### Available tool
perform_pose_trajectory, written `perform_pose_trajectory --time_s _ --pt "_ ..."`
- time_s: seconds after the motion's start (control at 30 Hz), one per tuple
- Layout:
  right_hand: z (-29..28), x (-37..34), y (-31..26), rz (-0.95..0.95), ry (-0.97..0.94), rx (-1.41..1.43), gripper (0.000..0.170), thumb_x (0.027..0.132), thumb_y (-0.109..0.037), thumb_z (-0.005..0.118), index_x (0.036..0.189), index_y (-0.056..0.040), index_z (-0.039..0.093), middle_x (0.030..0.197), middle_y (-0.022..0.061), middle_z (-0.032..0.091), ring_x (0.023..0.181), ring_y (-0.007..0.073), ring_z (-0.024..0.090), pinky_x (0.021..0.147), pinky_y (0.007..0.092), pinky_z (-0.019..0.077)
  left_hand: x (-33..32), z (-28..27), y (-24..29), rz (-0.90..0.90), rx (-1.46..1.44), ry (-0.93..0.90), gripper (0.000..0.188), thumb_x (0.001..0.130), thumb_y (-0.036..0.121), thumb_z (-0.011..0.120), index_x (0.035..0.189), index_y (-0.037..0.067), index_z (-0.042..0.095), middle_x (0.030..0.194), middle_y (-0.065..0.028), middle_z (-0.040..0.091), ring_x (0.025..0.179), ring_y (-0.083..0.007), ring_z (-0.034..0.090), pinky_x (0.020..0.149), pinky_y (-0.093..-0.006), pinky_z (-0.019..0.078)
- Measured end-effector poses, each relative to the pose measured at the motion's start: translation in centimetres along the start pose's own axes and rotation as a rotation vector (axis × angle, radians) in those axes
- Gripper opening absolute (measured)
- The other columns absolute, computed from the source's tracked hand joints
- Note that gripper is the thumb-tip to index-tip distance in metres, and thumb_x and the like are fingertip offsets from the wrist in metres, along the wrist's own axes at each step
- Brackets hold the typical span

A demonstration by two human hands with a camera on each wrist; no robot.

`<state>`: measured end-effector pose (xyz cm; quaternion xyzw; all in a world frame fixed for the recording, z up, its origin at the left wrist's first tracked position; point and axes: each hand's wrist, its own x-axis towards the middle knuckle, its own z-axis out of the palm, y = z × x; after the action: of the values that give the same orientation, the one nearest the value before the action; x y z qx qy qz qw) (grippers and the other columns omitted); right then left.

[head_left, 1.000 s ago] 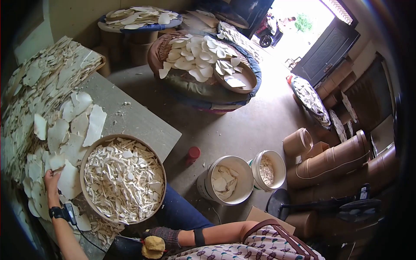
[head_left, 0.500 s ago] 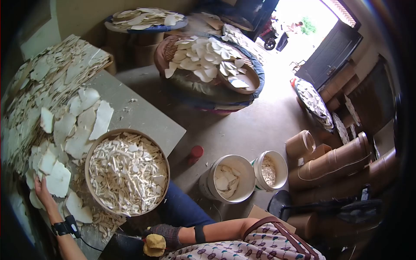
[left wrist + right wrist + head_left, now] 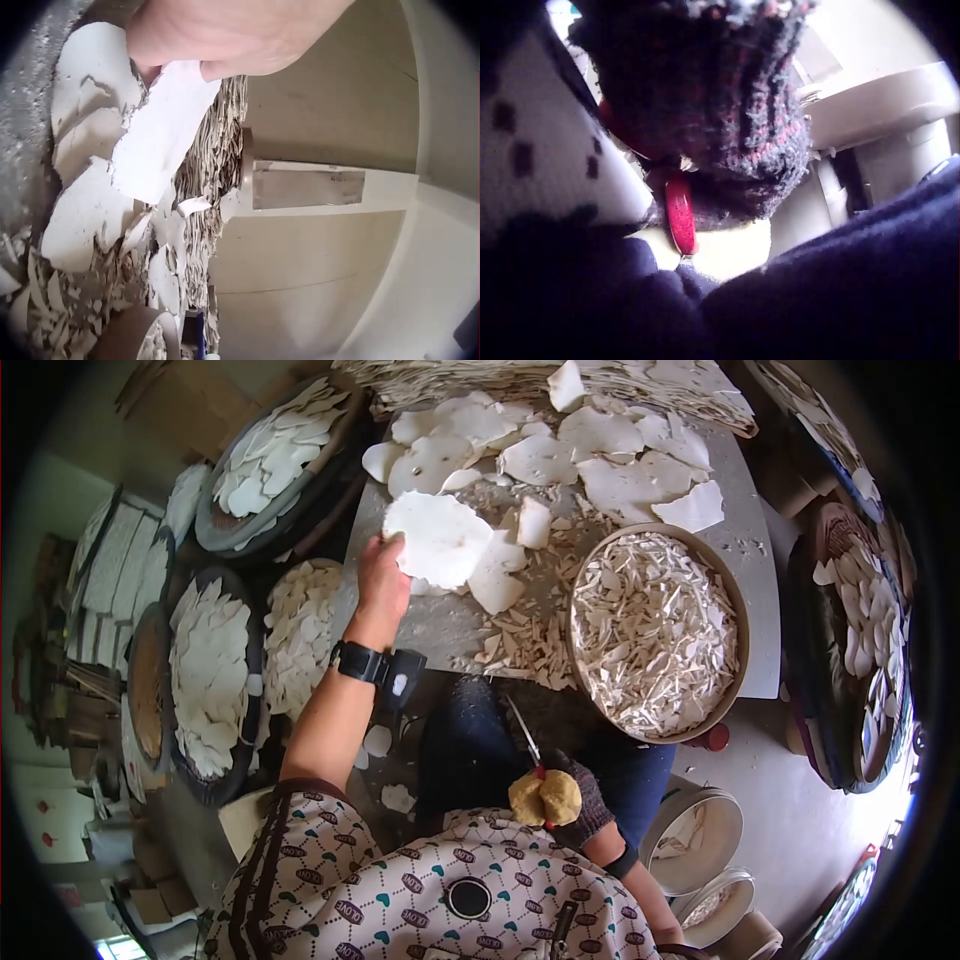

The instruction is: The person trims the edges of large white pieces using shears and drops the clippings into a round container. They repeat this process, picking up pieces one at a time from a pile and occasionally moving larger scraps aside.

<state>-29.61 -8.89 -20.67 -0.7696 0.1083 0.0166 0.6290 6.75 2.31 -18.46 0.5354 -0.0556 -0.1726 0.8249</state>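
My bare left hand (image 3: pixel 382 582) pinches a thin, flat white sheet with ragged edges (image 3: pixel 437 540), thumb on top, over the table's near left part. Close up in the left wrist view, the sheet (image 3: pixel 161 131) hangs from the fingers, above other white pieces (image 3: pixel 82 217). Low by the lap, my right hand (image 3: pixel 590 798), in a dark knitted glove, grips scissors (image 3: pixel 527 732) with red handles and lumpy yellow padding. Their blades point forward, away from the body. In the right wrist view the glove (image 3: pixel 705 97) wraps a red handle (image 3: pixel 680 214).
A round tray (image 3: pixel 664 739) heaped with white strips stands at the table's right edge. Loose flat pieces (image 3: pixel 540 458) and a tall layered stack (image 3: pixel 620 385) lie farther back. Shavings (image 3: pixel 525 645) litter the table (image 3: pixel 745 510). Two white buckets (image 3: pixel 738 815) stand low right; laden round trays (image 3: pixel 245 660) are at left.
The head view has swung left toward the table. My left hand, earlier among the flat pieces, now holds one sheet up. The right hand stays by the lap with the scissors.
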Motion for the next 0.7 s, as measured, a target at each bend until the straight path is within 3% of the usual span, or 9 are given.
perform_pose_trajectory --time_s 0.07,0.17,0.23,0.43,0.47,0.5,0.57,0.6,0.7 --pt "1.0 -0.2 1.9 0.096 0.016 0.188 0.033 0.064 -0.021 0.069 0.09 -0.0092 0.054 0.083 0.0108 0.059 0.079 0.0275 0.059 0.068 0.0332 0.047 -2.6 0.6 0.6 -0.091 -0.032 -0.047 0.028 0.084 0.006 0.05 0.111 0.001 0.048 0.111 -0.0107 0.055 0.102 -0.0203 0.054 0.09 -0.0341 0.0415" --pt "2.5 -0.2 4.7 0.3 0.049 0.718 0.022 0.072 -0.014 0.063 0.092 -0.0089 0.055 0.084 0.0067 0.059 0.078 0.0194 0.057 0.069 0.0292 0.0457 -5.1 0.6 0.4 -0.155 -0.053 -0.107 0.03 0.084 0.005 0.05 0.114 0.002 0.048 0.113 -0.0087 0.055 0.103 -0.0186 0.054 0.091 -0.0331 0.0405" --pt "2.3 -0.5 4.5 0.292 0.047 0.659 0.017 0.078 -0.008 0.056 0.096 -0.0074 0.056 0.086 0.0043 0.059 0.078 0.0143 0.056 0.071 0.0273 0.0451 -6.3 1.0 0.5 -0.155 -0.099 -0.173 0.031 0.084 0.004 0.051 0.115 0.002 0.048 0.113 -0.0079 0.055 0.104 -0.0177 0.053 0.091 -0.0325 0.0398" --pt "2.2 -0.7 5.9 0.258 0.119 0.966 0.017 0.083 -0.007 0.052 0.098 -0.0007 0.054 0.092 0.0085 0.059 0.086 0.0203 0.058 0.079 0.0339 0.0477 -9.2 3.2 1.2 -0.174 -0.13 -0.248 0.025 0.083 0.001 0.052 0.108 0.004 0.051 0.115 -0.009 0.054 0.106 -0.0167 0.051 0.091 -0.0312 0.0407" --pt "2.0 -0.6 5.1 0.213 0.114 0.983 0.017 0.085 -0.007 0.049 0.099 0.0014 0.053 0.093 0.0106 0.059 0.087 0.0235 0.059 0.082 0.0368 0.0485 -9.7 3.5 1.4 -0.096 -0.015 -0.288 0.024 0.082 0.0 0.052 0.106 0.005 0.053 0.118 -0.0091 0.051 0.109 -0.017 0.049 0.092 -0.0312 0.0392" --pt "2.1 -0.6 5.8 0.206 0.093 1.315 0.019 0.084 -0.008 0.051 0.1 0.0024 0.054 0.096 0.0122 0.059 0.09 0.0242 0.059 0.084 0.0375 0.0477 -10.2 3.8 1.5 -0.018 0.099 -0.328 0.023 0.082 -0.001 0.051 0.103 0.005 0.054 0.121 -0.0093 0.049 0.112 -0.0172 0.047 0.094 -0.0313 0.0378" --pt "1.8 -0.7 6.1 0.163 0.091 1.323 0.021 0.084 -0.009 0.052 0.101 0.0032 0.054 0.099 0.0129 0.058 0.092 0.0244 0.058 0.085 0.0372 0.0472 -10.3 3.9 1.5 0.268 0.427 -0.44 0.023 0.077 -0.008 0.047 0.089 0.006 0.06 0.131 -0.0089 0.04 0.12 -0.0172 0.038 0.097 -0.0299 0.0325" --pt "1.7 -0.8 6.4 0.14 0.086 1.326 0.022 0.084 -0.009 0.053 0.101 0.0036 0.054 0.1 0.0132 0.058 0.092 0.0244 0.058 0.085 0.037 0.047 -10.9 4.4 1.3 0.409 0.572 -0.388 0.027 0.074 -0.012 0.042 0.083 0.005 0.06 0.128 -0.0082 0.043 0.115 -0.0167 0.042 0.094 -0.0289 0.0343" --pt "1.9 -0.6 7.2 0.158 0.044 1.604 0.021 0.083 -0.008 0.052 0.1 0.0047 0.054 0.1 0.0137 0.058 0.092 0.0252 0.057 0.087 0.0368 0.0458 -11.5 3.1 1.4 0.243 0.644 -0.545 0.03 0.075 -0.013 0.037 0.084 0.003 0.061 0.117 -0.0077 0.051 0.103 -0.0163 0.05 0.089 -0.0289 0.0386"
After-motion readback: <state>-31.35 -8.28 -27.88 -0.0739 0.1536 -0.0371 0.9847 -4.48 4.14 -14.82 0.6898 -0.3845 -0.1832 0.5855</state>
